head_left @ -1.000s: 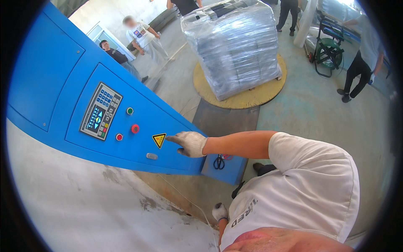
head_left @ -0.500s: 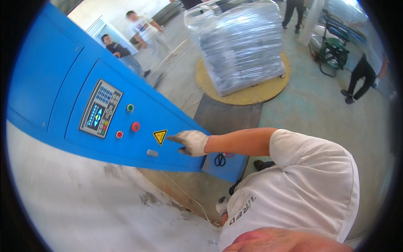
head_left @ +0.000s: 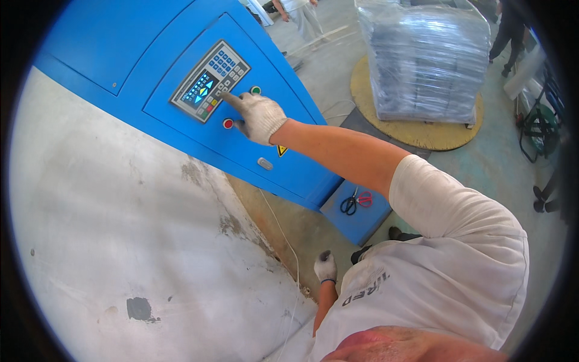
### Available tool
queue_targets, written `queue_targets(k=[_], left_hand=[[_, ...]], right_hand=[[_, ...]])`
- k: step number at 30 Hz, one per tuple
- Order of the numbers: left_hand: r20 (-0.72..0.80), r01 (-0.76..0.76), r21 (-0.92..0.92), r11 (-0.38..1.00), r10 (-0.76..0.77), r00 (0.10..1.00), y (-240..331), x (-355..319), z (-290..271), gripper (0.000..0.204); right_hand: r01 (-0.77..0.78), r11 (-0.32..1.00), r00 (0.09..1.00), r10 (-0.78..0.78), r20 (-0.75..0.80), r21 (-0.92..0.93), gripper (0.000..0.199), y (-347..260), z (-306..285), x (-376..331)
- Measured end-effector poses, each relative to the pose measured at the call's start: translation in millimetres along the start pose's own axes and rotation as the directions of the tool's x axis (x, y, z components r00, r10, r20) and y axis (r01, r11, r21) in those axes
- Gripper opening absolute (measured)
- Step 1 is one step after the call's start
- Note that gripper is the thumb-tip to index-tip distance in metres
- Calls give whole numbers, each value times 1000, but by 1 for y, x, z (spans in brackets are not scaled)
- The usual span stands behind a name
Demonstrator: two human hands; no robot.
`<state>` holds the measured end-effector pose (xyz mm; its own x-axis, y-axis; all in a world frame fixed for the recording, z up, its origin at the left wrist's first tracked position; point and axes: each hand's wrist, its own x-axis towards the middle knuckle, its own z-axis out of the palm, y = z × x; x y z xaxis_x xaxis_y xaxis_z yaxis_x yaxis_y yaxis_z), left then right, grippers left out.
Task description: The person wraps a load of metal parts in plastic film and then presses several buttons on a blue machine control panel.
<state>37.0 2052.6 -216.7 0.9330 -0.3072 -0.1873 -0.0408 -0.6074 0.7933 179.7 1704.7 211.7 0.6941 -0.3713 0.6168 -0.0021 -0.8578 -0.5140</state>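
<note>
My right hand [head_left: 259, 116], in a white knit glove with grey-coated fingers, reaches across to a blue machine cabinet [head_left: 181, 54]. Its index finger is stretched out to the right-hand keys of a control panel [head_left: 211, 81] with a lit display; whether it touches a key I cannot tell. The thumb stands apart, close to a red button [head_left: 228, 123]. A green button [head_left: 256, 90] shows just past the knuckles. This hand holds nothing. My left hand [head_left: 325, 266], gloved too, hangs low beside my body with its fingers curled, and nothing shows in it.
Black-handled and red-handled scissors [head_left: 356, 202] lie on a low blue box [head_left: 353, 220]. A film-wrapped stack [head_left: 428, 66] stands on a round yellow turntable [head_left: 446, 140]. A whitish wall [head_left: 120, 211] runs along the left. A cable [head_left: 283, 235] trails down beside it. Other people stand farther back.
My right hand has moved from beside the yellow warning triangle up to the control panel's keys. The view has shifted, bringing the scissors more into sight. My left hand still hangs low.
</note>
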Motion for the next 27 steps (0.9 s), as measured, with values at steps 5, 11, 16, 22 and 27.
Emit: queue_targets(k=[5, 11, 16, 22, 27], left_hand=[[41, 96, 95, 991, -100, 994, -58, -25, -2, 33], [-3, 198, 129, 972, -200, 980, -90, -43, -20, 31], [-19, 201, 43, 979, -201, 979, -73, -29, -22, 32], [-3, 166, 27, 986, -166, 986, -59, -11, -13, 31], [40, 127, 61, 990, -129, 991, -44, -5, -16, 31]], right_hand=[[-71, 996, 996, 73, -47, 52, 83, 19, 11, 2], [-29, 1000, 999, 29, -15, 2, 82, 15, 17, 10], [-31, 1000, 999, 30, -42, -4, 82, 17, 18, 14], [-65, 996, 998, 66, 7, -55, 81, 15, 10, 24], [-32, 999, 999, 32, -23, -35, 80, 16, 11, 19]])
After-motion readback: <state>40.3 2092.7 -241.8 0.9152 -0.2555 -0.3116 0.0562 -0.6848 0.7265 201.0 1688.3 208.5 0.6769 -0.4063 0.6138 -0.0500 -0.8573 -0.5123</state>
